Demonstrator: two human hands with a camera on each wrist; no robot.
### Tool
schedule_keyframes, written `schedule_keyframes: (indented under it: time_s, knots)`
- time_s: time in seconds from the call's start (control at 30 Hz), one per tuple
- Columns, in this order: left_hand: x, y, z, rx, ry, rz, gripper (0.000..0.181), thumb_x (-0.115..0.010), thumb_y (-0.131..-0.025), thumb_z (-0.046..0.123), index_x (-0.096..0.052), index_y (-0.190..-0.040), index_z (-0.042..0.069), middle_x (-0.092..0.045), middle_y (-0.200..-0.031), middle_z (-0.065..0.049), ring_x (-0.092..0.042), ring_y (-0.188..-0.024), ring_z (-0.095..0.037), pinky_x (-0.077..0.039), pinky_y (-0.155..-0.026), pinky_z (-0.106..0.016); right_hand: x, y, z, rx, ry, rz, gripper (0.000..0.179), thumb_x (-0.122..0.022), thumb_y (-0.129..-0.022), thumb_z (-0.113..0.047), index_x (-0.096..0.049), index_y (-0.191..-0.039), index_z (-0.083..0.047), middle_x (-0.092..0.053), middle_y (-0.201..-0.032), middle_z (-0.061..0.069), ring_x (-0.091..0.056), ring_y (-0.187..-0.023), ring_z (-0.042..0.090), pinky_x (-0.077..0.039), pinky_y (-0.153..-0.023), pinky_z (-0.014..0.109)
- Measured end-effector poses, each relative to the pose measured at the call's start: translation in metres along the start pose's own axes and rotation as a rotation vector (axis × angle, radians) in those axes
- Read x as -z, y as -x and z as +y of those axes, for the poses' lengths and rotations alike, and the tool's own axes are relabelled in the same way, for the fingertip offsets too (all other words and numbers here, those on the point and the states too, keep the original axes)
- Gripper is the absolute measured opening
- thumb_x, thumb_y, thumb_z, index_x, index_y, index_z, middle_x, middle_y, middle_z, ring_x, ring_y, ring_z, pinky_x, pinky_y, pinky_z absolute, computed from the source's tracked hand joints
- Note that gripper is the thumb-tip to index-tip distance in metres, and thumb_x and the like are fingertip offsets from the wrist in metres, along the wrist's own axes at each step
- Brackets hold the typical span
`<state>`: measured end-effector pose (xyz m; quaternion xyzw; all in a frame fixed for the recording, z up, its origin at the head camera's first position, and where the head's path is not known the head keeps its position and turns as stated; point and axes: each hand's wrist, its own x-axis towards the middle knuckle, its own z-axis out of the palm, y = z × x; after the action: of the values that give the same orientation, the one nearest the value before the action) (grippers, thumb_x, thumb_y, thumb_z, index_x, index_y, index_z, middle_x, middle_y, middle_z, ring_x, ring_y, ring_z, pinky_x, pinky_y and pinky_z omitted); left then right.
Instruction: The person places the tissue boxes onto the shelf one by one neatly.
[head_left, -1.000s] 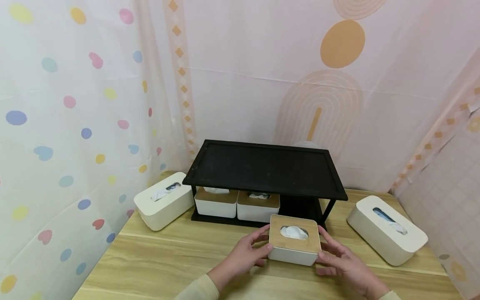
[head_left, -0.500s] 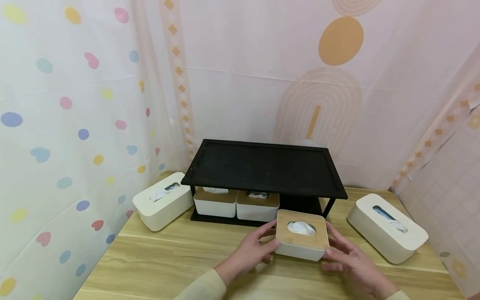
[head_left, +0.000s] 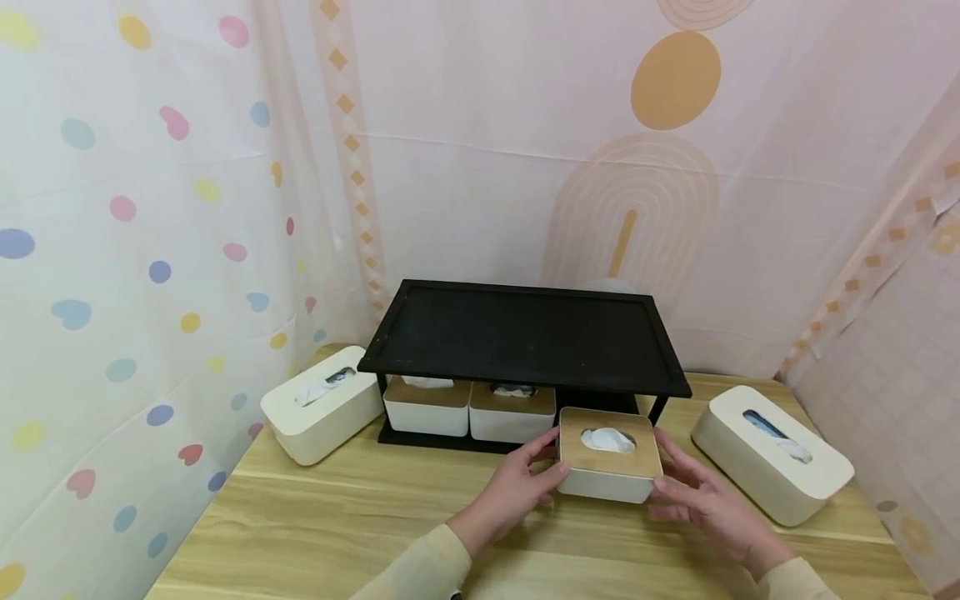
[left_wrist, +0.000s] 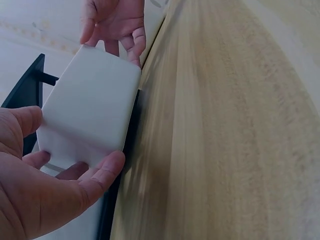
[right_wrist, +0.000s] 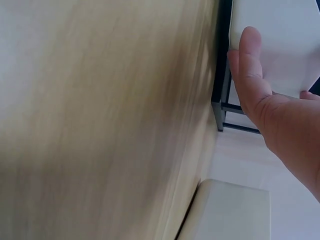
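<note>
Between my two hands is a small white tissue box (head_left: pixel 607 485) with a wood-look lid and a tissue showing in its oval slot. My left hand (head_left: pixel 513 485) grips its left end, thumb at the front corner. At the opposite end my right hand (head_left: pixel 701 498) holds it with thumb and fingers. In the left wrist view the white side of the tissue box (left_wrist: pixel 92 100) sits between both hands. The box is in front of the right part of a low black two-tier rack (head_left: pixel 525 337), overlapping the rack's lower tier. Two matching tissue boxes (head_left: pixel 427 412) stand side by side on that tier.
A long cream tissue box (head_left: pixel 322 417) stands left of the rack. Another cream tissue box (head_left: pixel 776 467) stands to the right, near my right hand. The rack's top overhangs its lower tier. Patterned curtains (head_left: pixel 495 150) hang behind and beside the wooden table (head_left: pixel 315 525).
Both hands have carried the small tissue box to the right and away from me, closer to the right part of the rack. The other boxes stay put.
</note>
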<state>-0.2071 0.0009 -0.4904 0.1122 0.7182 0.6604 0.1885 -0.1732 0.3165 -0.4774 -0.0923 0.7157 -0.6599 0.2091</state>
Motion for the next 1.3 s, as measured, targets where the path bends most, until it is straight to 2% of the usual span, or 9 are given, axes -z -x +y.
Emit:
schedule_keyframes:
  time_s: [0.3, 0.47, 0.67, 0.83, 0.9, 1.03, 1.13, 1.23, 1.3]
  knots:
    - [-0.002, -0.005, -0.004, -0.033, -0.006, 0.058, 0.064, -0.072, -0.105, 0.029, -0.047, -0.163, 0.019, -0.06, -0.152, -0.017, -0.066, -0.105, -0.018, -0.061, -0.079, -0.038, -0.006, -0.007, 0.003, 0.018, 0.041, 0.107, 0.082, -0.055, -0.113, -0.019, 0.001, -0.173, -0.014, -0.001, -0.171, 0.042, -0.059, -0.137, 0.03, -0.061, -0.102, 0.037]
    - [-0.005, -0.004, -0.004, -0.062, -0.066, 0.111, 0.06, -0.072, -0.104, 0.028, -0.051, -0.16, 0.016, -0.063, -0.148, -0.017, -0.068, -0.096, -0.015, -0.059, -0.073, -0.027, -0.015, -0.008, 0.005, 0.001, 0.087, 0.253, 0.079, -0.062, -0.109, -0.018, -0.015, -0.173, -0.012, -0.022, -0.168, 0.042, -0.067, -0.126, 0.019, -0.063, -0.097, 0.035]
    - [-0.008, 0.007, -0.001, -0.11, -0.198, 0.137, 0.061, -0.073, -0.103, 0.028, -0.051, -0.159, 0.015, -0.063, -0.151, -0.017, -0.073, -0.106, -0.021, -0.062, -0.081, -0.028, -0.029, -0.005, 0.003, 0.037, 0.255, 0.419, 0.07, -0.07, -0.105, -0.017, -0.039, -0.165, -0.005, -0.056, -0.148, 0.038, -0.07, -0.1, 0.003, -0.065, -0.081, 0.031]
    - [-0.009, 0.02, 0.002, -0.165, -0.359, 0.099, 0.063, -0.072, -0.104, 0.034, -0.05, -0.16, 0.014, -0.063, -0.151, -0.018, -0.071, -0.122, -0.032, -0.064, -0.09, -0.038, -0.033, -0.005, 0.001, 0.051, 0.36, 0.496, 0.064, -0.074, -0.103, -0.022, -0.05, -0.159, -0.007, -0.067, -0.139, 0.03, -0.069, -0.092, 0.005, -0.061, -0.074, 0.027]
    - [-0.01, 0.024, 0.004, -0.198, -0.421, 0.085, 0.064, -0.071, -0.104, 0.035, -0.05, -0.159, 0.011, -0.061, -0.154, -0.017, -0.07, -0.125, -0.035, -0.063, -0.091, -0.036, -0.034, -0.005, 0.0, 0.054, 0.373, 0.511, 0.062, -0.074, -0.102, -0.023, -0.052, -0.158, -0.007, -0.069, -0.137, 0.028, -0.069, -0.091, 0.007, -0.061, -0.073, 0.028]
    - [-0.011, 0.033, 0.004, -0.309, -0.679, 0.075, 0.062, -0.068, -0.105, 0.037, -0.051, -0.157, 0.007, -0.054, -0.162, -0.013, -0.063, -0.138, -0.032, -0.057, -0.109, -0.044, -0.035, -0.006, -0.002, 0.05, 0.385, 0.531, 0.061, -0.075, -0.102, -0.023, -0.054, -0.157, -0.006, -0.073, -0.131, 0.025, -0.069, -0.089, 0.008, -0.061, -0.072, 0.029]
    - [-0.013, 0.039, 0.002, -0.432, -0.969, 0.078, 0.06, -0.065, -0.107, 0.039, -0.052, -0.156, 0.009, -0.052, -0.164, -0.009, -0.059, -0.144, -0.028, -0.051, -0.117, -0.049, -0.034, -0.007, -0.002, 0.047, 0.401, 0.542, 0.06, -0.075, -0.102, -0.023, -0.055, -0.156, -0.006, -0.074, -0.127, 0.023, -0.068, -0.087, 0.008, -0.06, -0.072, 0.028]
    - [-0.014, 0.044, 0.0, -0.544, -1.218, 0.091, 0.06, -0.065, -0.106, 0.043, -0.052, -0.156, 0.011, -0.053, -0.163, -0.008, -0.06, -0.142, -0.026, -0.054, -0.113, -0.049, -0.034, -0.008, -0.003, 0.046, 0.417, 0.551, 0.059, -0.075, -0.102, -0.023, -0.056, -0.155, -0.006, -0.074, -0.126, 0.023, -0.068, -0.087, 0.005, -0.059, -0.071, 0.026]
    - [-0.014, 0.044, -0.002, -0.593, -1.342, 0.111, 0.061, -0.066, -0.105, 0.045, -0.052, -0.155, 0.012, -0.054, -0.163, -0.007, -0.06, -0.141, -0.026, -0.054, -0.112, -0.049, -0.034, -0.008, -0.003, 0.047, 0.436, 0.562, 0.058, -0.076, -0.101, -0.024, -0.057, -0.154, -0.006, -0.075, -0.127, 0.023, -0.067, -0.087, 0.003, -0.059, -0.072, 0.025]
